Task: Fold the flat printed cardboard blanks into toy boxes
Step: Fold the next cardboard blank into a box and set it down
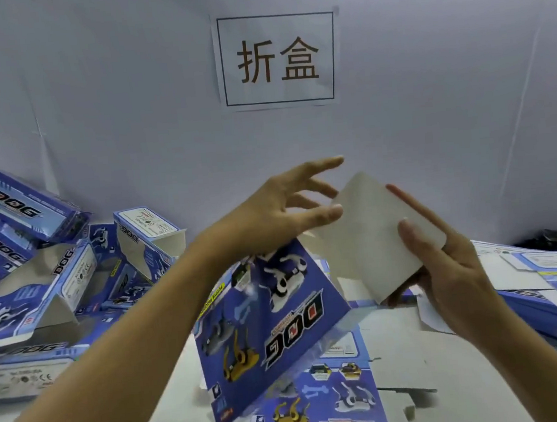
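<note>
While both hands worked above the tabletop (400,351), the blue printed blank (267,333) stood tilted between them, its white flap (370,236) raised at the top. The right hand (450,263) held that flap, thumb on its near face and fingers behind it. The left hand (287,206) hovered spread wide just left of the flap, its thumb tip at the flap's edge. Left of the blank lay a heap of folded boxes (39,265); right of it lay flat blanks (545,275). A paper sign (277,57) hung on the wall beyond.
</note>
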